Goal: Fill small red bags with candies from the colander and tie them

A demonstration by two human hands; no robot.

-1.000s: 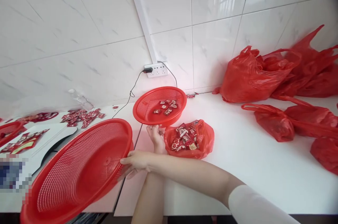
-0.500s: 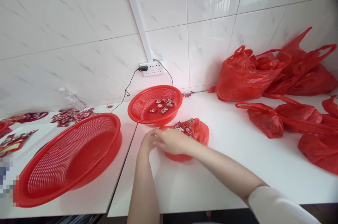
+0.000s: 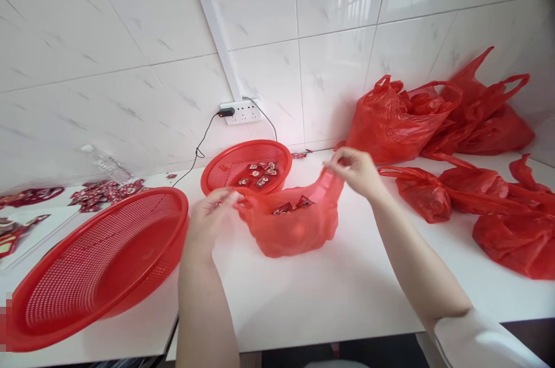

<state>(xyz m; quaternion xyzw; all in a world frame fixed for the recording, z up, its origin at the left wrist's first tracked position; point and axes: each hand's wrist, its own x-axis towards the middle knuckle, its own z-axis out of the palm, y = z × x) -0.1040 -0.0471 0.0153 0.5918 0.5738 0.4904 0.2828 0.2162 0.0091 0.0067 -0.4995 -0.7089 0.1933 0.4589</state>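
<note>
A red plastic bag [image 3: 295, 235] stands on the white table between my hands, its mouth pulled wide. Small dark red packets [image 3: 299, 205] show inside it. My left hand [image 3: 212, 212] pinches the bag's left handle, and my right hand [image 3: 353, 168] pinches the right handle, raised higher. Just behind the bag is a small red mesh basket [image 3: 210, 174] with several similar packets [image 3: 262, 174] lying in it.
A large red mesh basket [image 3: 143, 264] sits at the left, with a packet pile [image 3: 104, 194] and a clear plastic bottle [image 3: 108, 164] behind it. Several filled red bags [image 3: 399, 119] stand along the right. A power strip [image 3: 240, 112] with a plugged-in cable is on the tiled wall.
My hands were together at the bag's left side; now they are apart, each on a handle. The bag's sides have been drawn up and its mouth stretched wide.
</note>
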